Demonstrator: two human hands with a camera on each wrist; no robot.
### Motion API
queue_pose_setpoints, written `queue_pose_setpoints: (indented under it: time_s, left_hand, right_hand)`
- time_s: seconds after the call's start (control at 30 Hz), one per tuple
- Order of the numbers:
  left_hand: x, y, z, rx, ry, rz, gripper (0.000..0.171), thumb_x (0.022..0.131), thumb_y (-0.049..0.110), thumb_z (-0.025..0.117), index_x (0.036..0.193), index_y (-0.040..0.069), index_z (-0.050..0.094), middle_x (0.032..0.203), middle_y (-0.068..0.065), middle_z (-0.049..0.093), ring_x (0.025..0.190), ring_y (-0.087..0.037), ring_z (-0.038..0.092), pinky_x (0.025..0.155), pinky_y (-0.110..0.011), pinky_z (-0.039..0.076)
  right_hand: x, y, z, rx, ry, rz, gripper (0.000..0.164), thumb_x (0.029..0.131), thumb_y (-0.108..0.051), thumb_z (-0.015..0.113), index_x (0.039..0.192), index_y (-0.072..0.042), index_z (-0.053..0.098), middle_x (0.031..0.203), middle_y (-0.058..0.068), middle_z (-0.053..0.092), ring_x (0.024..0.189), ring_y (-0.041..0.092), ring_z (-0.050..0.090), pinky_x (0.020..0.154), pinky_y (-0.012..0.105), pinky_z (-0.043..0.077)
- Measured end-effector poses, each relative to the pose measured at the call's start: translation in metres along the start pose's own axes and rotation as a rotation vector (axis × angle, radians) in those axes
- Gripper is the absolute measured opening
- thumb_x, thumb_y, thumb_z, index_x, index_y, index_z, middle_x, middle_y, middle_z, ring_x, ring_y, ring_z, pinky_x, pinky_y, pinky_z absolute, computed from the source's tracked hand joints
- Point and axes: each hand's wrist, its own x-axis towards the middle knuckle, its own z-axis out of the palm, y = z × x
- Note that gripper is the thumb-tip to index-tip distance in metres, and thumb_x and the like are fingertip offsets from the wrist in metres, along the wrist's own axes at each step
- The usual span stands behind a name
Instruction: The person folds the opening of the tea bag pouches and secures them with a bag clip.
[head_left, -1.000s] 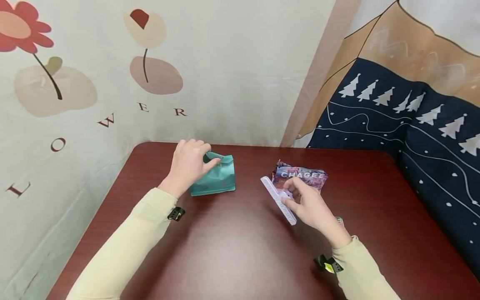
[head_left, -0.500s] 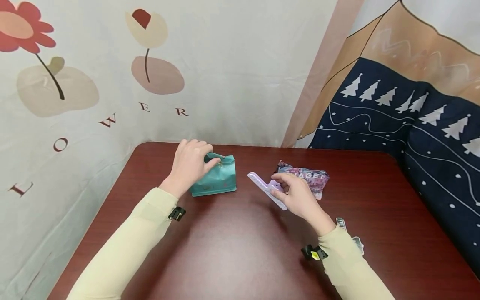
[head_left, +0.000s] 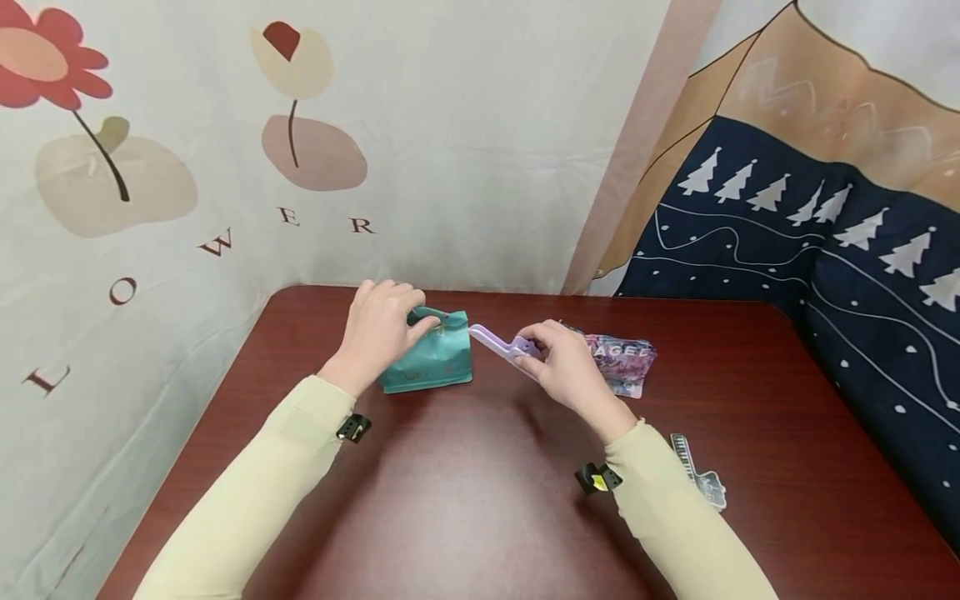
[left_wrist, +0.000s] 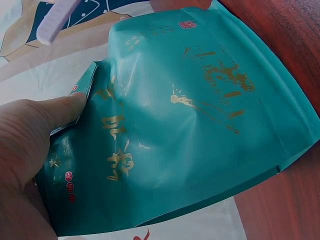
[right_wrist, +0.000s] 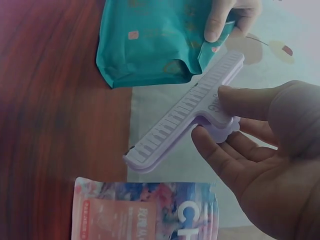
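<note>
A teal pouch (head_left: 438,358) with gold print stands on the table, its top folded over. My left hand (head_left: 378,329) pinches that fold, the thumb (left_wrist: 60,111) lying on the near side in the left wrist view. My right hand (head_left: 566,367) holds a long lilac bag clip (right_wrist: 185,117) by its handle, thumb on one side and fingers on the other. The clip's far end is close to the pouch's upper right corner in the head view; whether it touches cannot be told. Its bars look closed together.
A pink and blue printed pouch (head_left: 626,367) sits behind my right hand, partly hidden by it. A clear bag clip (head_left: 699,473) lies on the table to the right of my right forearm. The brown table (head_left: 450,500) meets a printed cloth wall (head_left: 465,167) at the back.
My right hand has carried the lilac bag clip leftward and slightly away from me, from in front of the printed pouch to near the teal pouch. My left hand stays on the fold.
</note>
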Motion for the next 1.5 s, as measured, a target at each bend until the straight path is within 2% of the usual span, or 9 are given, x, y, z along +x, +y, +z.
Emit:
queue_pose_setpoints:
  time_s: [0.6,1.17,1.5]
  left_hand:
    - [0.001,0.001,-0.001,0.001,-0.008,0.003,0.028,0.082,0.03,0.089,0.085,0.008,0.072,0.083,-0.005,0.073,0.078,-0.029,0.062,0.072,-0.042,0.039]
    - [0.001,0.001,-0.003,0.004,-0.018,-0.003,0.028,0.082,0.031,0.088,0.086,0.008,0.073,0.084,-0.006,0.073,0.079,-0.03,0.062,0.072,-0.042,0.039]
    - [0.001,0.001,-0.004,0.016,-0.02,0.001,0.028,0.083,0.033,0.088,0.085,0.009,0.073,0.081,-0.004,0.071,0.076,-0.028,0.061,0.07,-0.041,0.039]
  right_hand:
    - [0.025,-0.003,0.013,-0.009,0.051,-0.042,0.025,0.089,-0.009,0.081,0.113,-0.006,0.075,0.105,0.011,0.07,0.09,0.028,0.066,0.083,0.042,0.06]
    - [0.039,-0.005,0.016,-0.036,0.023,-0.029,0.028,0.09,-0.01,0.08,0.117,-0.006,0.075,0.111,0.012,0.07,0.097,0.029,0.067,0.09,0.042,0.059]
    - [0.049,-0.007,0.019,-0.069,0.003,-0.018,0.024,0.087,-0.005,0.082,0.11,-0.006,0.075,0.108,0.012,0.069,0.098,0.03,0.067,0.088,0.041,0.057]
